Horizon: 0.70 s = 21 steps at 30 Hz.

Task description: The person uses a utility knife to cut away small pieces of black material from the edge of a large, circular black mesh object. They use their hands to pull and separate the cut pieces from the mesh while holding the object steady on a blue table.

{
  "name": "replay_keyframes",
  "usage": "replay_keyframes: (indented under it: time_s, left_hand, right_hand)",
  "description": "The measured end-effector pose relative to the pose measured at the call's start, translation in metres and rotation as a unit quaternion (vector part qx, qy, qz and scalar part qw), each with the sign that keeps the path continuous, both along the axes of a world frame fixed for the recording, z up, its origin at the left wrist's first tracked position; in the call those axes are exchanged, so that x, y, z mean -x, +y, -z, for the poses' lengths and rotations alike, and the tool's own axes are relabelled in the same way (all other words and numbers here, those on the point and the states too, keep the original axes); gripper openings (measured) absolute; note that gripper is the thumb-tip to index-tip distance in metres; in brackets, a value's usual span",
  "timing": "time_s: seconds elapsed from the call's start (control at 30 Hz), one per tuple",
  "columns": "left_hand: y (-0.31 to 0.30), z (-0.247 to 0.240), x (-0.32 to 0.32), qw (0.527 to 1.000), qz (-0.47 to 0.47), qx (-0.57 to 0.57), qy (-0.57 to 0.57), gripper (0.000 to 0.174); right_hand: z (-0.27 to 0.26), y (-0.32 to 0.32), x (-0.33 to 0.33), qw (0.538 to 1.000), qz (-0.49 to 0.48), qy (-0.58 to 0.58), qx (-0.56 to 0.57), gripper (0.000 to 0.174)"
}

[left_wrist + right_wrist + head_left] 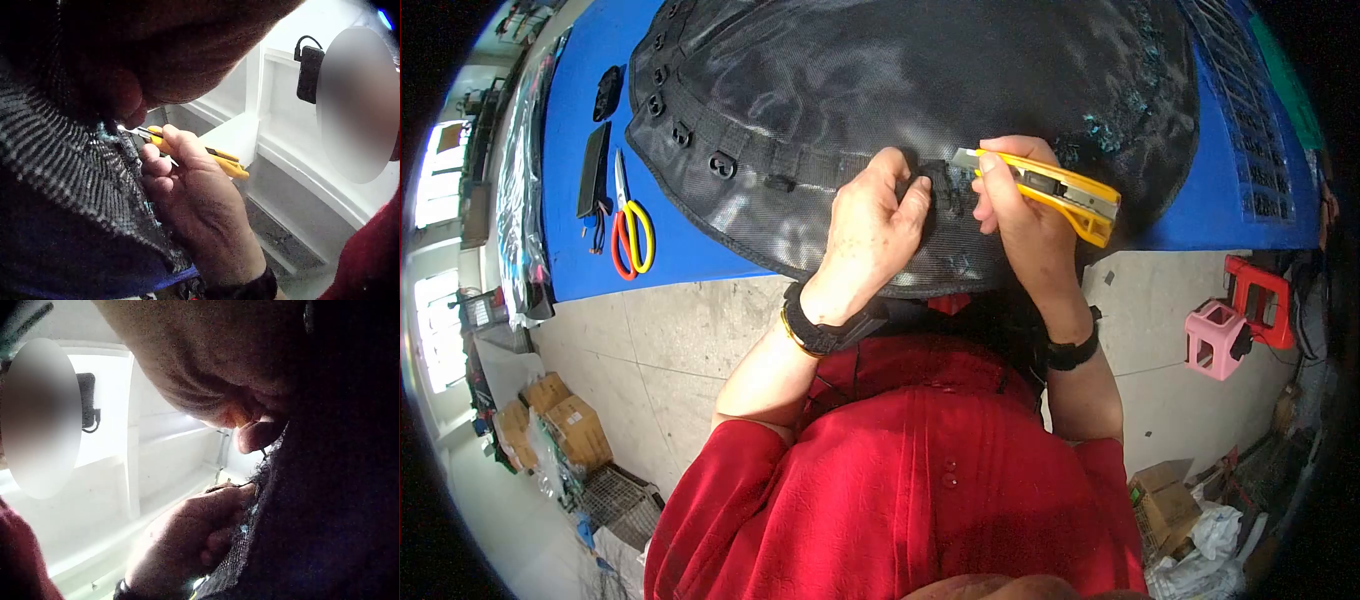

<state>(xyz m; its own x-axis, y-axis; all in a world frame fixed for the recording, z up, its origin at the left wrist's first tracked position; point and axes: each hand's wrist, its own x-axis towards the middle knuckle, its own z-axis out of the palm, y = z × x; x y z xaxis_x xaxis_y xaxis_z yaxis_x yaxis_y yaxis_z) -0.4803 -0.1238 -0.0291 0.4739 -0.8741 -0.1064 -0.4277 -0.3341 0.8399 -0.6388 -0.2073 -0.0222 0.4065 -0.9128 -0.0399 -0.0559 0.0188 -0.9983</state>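
A large black mesh piece (850, 80) spreads over the blue table, with a black webbing band sewn along its near side and several black plastic clips (722, 165) on it. My left hand (870, 225) pinches a small dark bit of the band between thumb and forefinger. In my right hand (1032, 225) is a yellow utility knife (1097, 228), its blade out and pointing left, close to the left fingertips. The left wrist view shows the knife (228, 165) with its tip at the mesh edge. Teal thread tufts (1105, 130) cling to the mesh at right.
Scissors (633, 240) with red and yellow handles lie on the blue table (590, 280) at left, beside a flat black case (593, 170). A pink stool (1215, 340) and a red stool (1265, 300) stand at right. Cardboard boxes (575, 425) sit on the floor at left.
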Motion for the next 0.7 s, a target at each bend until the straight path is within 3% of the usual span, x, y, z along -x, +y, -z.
replay_keyframes:
  time_s: [0.7]
  left_hand:
    - [-0.0004, 0.0014, 0.0005, 1.000, 0.001, 0.006, -0.006, 0.021]
  right_hand:
    - [-0.0034, -0.0018, -0.0035, 0.999, -0.014, 0.023, -0.022, 0.017]
